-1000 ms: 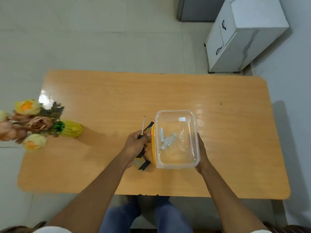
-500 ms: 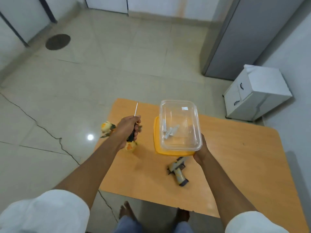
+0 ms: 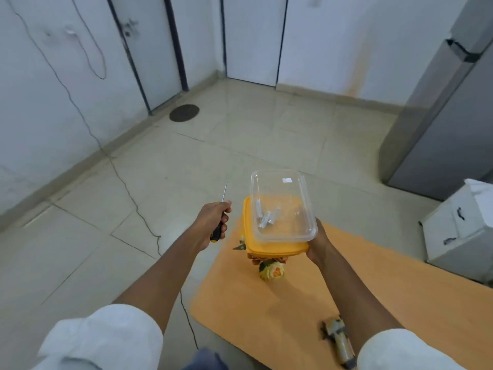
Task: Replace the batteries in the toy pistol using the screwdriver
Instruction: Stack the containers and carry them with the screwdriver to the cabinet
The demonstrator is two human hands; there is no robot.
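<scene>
My left hand (image 3: 213,222) reaches out at arm's length, fist wrapped round the screwdriver (image 3: 220,212) handle; its shaft runs along the 12-to-6 line, tip toward 12 o'clock. At 3 o'clock from it, my right hand (image 3: 318,245) grips the near corner of a clear box (image 3: 282,206) stacked on its yellow lid (image 3: 272,248), small batteries (image 3: 266,216) lying loose inside. The toy pistol (image 3: 338,340) lies on the wooden table (image 3: 266,311) at 5 o'clock, beside my right sleeve; blur hides its muzzle direction.
</scene>
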